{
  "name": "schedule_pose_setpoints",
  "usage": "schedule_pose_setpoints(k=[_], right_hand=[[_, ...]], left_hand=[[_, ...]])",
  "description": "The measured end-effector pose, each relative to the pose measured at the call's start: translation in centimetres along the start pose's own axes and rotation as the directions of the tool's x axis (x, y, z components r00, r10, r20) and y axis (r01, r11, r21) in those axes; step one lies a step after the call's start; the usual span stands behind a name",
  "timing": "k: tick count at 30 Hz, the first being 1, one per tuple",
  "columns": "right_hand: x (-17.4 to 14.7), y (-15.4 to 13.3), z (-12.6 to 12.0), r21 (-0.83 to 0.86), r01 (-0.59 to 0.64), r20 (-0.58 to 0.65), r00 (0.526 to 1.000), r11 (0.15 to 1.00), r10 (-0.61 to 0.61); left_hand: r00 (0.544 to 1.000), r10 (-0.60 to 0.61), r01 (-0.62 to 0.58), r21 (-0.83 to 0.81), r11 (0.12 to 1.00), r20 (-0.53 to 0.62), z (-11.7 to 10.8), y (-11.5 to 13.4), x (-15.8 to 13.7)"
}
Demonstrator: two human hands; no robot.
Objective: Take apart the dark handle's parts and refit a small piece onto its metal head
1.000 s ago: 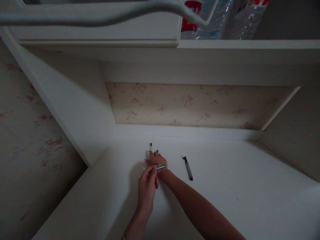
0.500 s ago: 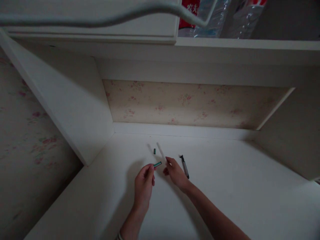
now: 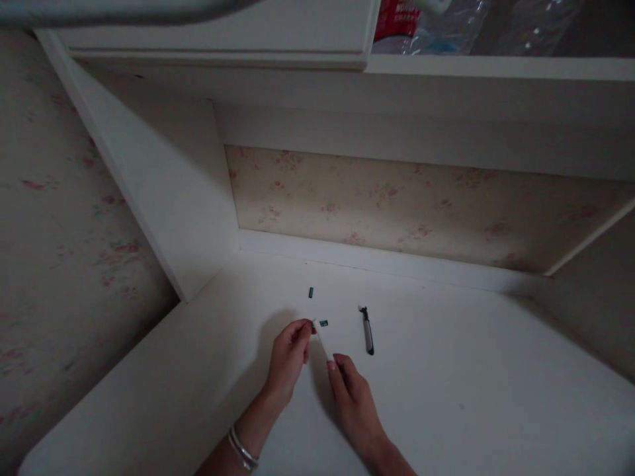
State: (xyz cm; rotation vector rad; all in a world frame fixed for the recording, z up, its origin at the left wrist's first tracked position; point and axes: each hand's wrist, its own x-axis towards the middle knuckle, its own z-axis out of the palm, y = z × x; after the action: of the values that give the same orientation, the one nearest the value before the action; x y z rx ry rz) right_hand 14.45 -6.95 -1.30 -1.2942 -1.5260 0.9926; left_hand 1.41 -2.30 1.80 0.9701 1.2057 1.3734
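Observation:
My left hand (image 3: 288, 357) pinches a small green pen piece (image 3: 322, 323) at its fingertips over the white desk (image 3: 446, 396). My right hand (image 3: 351, 394) holds a thin white tube (image 3: 322, 340) by its near end, and the tube's far end meets the green piece at my left fingers. A tiny green cap (image 3: 311, 292) lies on the desk beyond the hands. A dark pen (image 3: 367, 330) lies to the right of them.
The desk sits in a white alcove with a side panel (image 3: 163, 198) at left and floral wallpaper (image 3: 397, 205) behind. A shelf above holds clear plastic bottles (image 3: 436, 23), one with a red label.
My right hand picked up the white tube from the desk, drew back toward me, and brought its tip to the green piece in my left hand. The view shifted slightly.

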Motion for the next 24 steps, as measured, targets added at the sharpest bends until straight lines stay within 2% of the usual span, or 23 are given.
schedule_pose_setpoints(k=[3, 6, 12, 19, 24], right_hand=[[-0.07, -0.13, 0.06, -0.015, 0.062, 0.030, 0.998, 0.998, -0.061], [-0.19, 0.01, 0.04, -0.038, 0.058, 0.008, 0.998, 0.998, -0.058], [0.15, 0.48, -0.13, -0.068, -0.012, -0.145, 0.989, 0.998, 0.002], [-0.04, 0.14, -0.05, -0.056, 0.026, -0.024, 0.999, 0.998, -0.027], [0.20, 0.29, -0.36, -0.062, -0.030, -0.118, 0.993, 0.998, 0.022]], left_hand=[[0.998, -0.009, 0.011, -0.045, 0.999, 0.064, 0.05, -0.08, -0.20], [0.993, 0.000, 0.009, -0.077, 0.997, 0.117, 0.11, -0.13, -0.48], [0.996, -0.016, 0.021, -0.054, 0.998, 0.088, 0.16, -0.06, -0.62], [0.997, 0.003, -0.002, -0.010, 1.000, 0.077, 0.15, -0.08, -0.68], [0.998, -0.023, 0.024, -0.026, 0.999, 0.051, 0.20, 0.08, -0.71]])
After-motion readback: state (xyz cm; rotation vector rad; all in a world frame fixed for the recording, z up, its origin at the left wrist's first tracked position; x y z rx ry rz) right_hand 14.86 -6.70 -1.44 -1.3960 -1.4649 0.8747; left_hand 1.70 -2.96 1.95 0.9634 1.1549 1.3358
